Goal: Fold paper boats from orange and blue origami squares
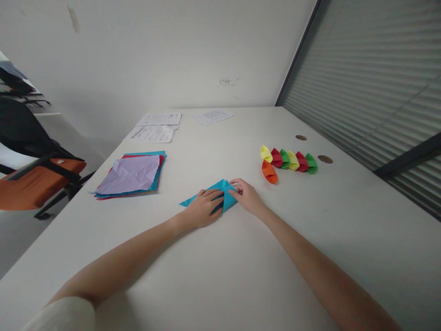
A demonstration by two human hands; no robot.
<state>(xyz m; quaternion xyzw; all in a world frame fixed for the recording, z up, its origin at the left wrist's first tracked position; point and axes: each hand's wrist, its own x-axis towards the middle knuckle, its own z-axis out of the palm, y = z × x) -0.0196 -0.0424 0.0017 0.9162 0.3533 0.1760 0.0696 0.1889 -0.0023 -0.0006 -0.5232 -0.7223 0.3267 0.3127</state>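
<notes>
A folded sheet of teal paper (220,187) lies on the white table (241,266), shaped like a flat triangle. My left hand (203,209) rests flat on its left half, fingers pressing the paper down. My right hand (246,195) touches its right corner, fingertips pinched on the paper's edge. To the right stands a row of small folded paper pieces (289,161) in yellow, red and green, with an orange one (269,172) in front.
A stack of coloured paper sheets (132,175) with a creased lilac sheet on top lies to the left. Printed white pages (155,131) lie farther back. An orange chair (31,181) stands off the table's left edge. Window blinds run along the right.
</notes>
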